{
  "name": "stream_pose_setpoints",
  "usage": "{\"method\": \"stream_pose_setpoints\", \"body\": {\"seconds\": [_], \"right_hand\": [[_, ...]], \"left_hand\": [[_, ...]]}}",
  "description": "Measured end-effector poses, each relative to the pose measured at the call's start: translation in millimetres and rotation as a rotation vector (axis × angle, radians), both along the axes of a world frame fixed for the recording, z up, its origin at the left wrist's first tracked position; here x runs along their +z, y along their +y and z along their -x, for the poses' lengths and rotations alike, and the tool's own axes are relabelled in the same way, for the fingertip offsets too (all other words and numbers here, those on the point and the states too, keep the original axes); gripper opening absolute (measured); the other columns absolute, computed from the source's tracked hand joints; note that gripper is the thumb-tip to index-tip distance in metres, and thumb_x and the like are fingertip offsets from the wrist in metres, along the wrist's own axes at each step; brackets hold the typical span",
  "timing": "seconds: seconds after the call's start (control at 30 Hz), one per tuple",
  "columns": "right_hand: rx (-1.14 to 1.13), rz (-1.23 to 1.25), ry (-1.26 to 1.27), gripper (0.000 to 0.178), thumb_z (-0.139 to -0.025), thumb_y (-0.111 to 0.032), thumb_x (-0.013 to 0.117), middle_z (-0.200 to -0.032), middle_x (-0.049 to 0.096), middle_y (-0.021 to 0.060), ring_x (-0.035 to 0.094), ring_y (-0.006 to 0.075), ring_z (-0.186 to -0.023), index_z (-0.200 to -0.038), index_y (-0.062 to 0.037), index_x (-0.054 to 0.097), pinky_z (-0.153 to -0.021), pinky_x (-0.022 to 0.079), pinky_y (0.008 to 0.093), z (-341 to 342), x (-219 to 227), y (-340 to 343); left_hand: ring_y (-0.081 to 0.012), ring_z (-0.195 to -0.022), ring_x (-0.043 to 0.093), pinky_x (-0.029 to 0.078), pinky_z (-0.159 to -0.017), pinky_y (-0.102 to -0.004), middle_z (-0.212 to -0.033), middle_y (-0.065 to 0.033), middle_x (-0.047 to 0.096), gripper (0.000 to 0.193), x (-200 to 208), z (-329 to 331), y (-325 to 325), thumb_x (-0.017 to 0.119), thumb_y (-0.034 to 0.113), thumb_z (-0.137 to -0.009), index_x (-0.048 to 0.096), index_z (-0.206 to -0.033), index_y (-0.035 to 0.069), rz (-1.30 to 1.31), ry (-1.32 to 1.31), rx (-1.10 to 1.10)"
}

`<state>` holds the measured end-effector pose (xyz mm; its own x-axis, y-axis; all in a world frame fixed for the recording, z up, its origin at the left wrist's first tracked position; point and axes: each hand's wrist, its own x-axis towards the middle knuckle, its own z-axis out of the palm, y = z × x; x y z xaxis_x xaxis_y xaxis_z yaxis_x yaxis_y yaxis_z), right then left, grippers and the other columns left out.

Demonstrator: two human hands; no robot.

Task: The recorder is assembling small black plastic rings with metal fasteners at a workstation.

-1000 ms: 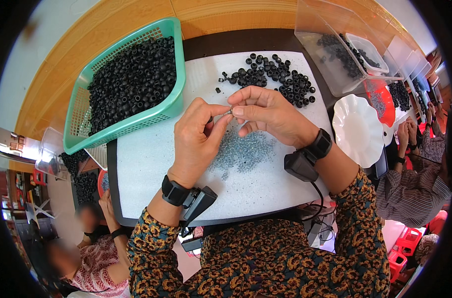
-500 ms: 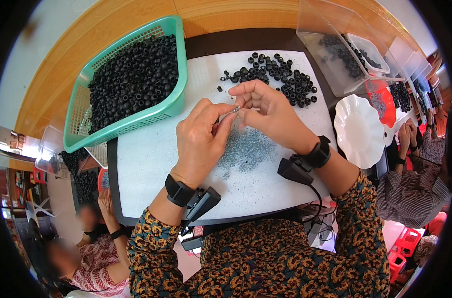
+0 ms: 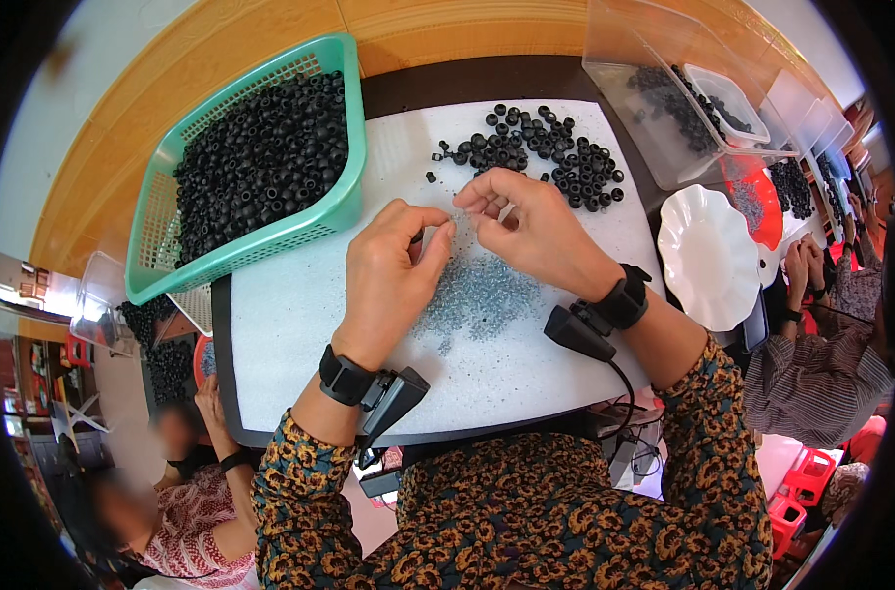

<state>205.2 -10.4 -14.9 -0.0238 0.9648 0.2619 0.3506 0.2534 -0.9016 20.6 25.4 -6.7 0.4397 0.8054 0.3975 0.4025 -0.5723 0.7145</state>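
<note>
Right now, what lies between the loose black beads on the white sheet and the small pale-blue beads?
In the head view, the right hand shows between the black beads and pale-blue beads, hiding part of the white sheet.

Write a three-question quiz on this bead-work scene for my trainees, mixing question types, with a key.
1. True or false: the green basket holds black beads.
2. What is spread on the white sheet between the left hand and the right hand? A) spoons B) pale blue beads C) scissors
3. Fill in: the white scalloped dish lies to the ____ of the sheet.

Key: 1. true; 2. B; 3. right
</note>
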Motion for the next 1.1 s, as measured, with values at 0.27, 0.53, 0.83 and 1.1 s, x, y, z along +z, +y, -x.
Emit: {"method": "stream_pose_setpoints", "body": {"seconds": [0.27,0.53,0.83,1.1], "right_hand": [[-0.023,0.077,-0.026,0.016,-0.083,-0.008,0.063,-0.083,0.066,0.0116,0.063,0.0176,-0.072,-0.095,0.002,0.067,-0.067,0.052,0.0292,-3.8,4.4,1.7],[0.02,0.02,-0.061,0.017,-0.085,-0.01,0.065,-0.083,0.067,0.0107,0.063,0.0152,-0.071,-0.096,0.0021,0.068,-0.069,0.052,0.0281,-4.0,-1.6,2.7],[0.092,0.101,0.152,0.016,-0.088,-0.012,0.067,-0.085,0.067,0.0055,0.062,0.0105,-0.075,-0.099,-0.0005,0.067,-0.069,0.051,0.0256,-1.9,1.0,1.4],[0.036,0.036,-0.083,0.014,-0.089,-0.006,0.067,-0.086,0.062,0.001,0.058,0.0066,-0.076,-0.1,0.001,0.063,-0.067,0.05,0.0218,-6.4,7.1,1.2]], "left_hand": [[-0.0107,-0.057,0.045,0.036,-0.051,-0.0266,-0.067,-0.0038,0.049,0.008,1.0,0.9,0.2,0.07,0.007,-0.084,0.069,-0.09,0.001,-0.1,0.156,0.012],[-0.0126,-0.056,0.05,0.04,-0.053,-0.0268,-0.071,-0.0054,0.054,0.009,-1.2,0.6,0.1,0.067,0.009,-0.087,0.069,-0.091,0.001,0.105,-0.065,0.012],[-0.0075,-0.063,0.047,0.039,-0.056,-0.0228,-0.075,-0.0016,0.053,0.011,0.1,1.7,0.3,0.064,0.009,-0.091,0.069,-0.094,0.0,0.227,-0.126,-0.033],[-0.0076,-0.073,0.049,0.041,-0.064,-0.0215,-0.085,-0.0002,0.051,0.03,13.5,11.3,0.5,0.051,0.01,-0.098,0.061,-0.125,0.002,0.537,-0.283,-0.207]]}}
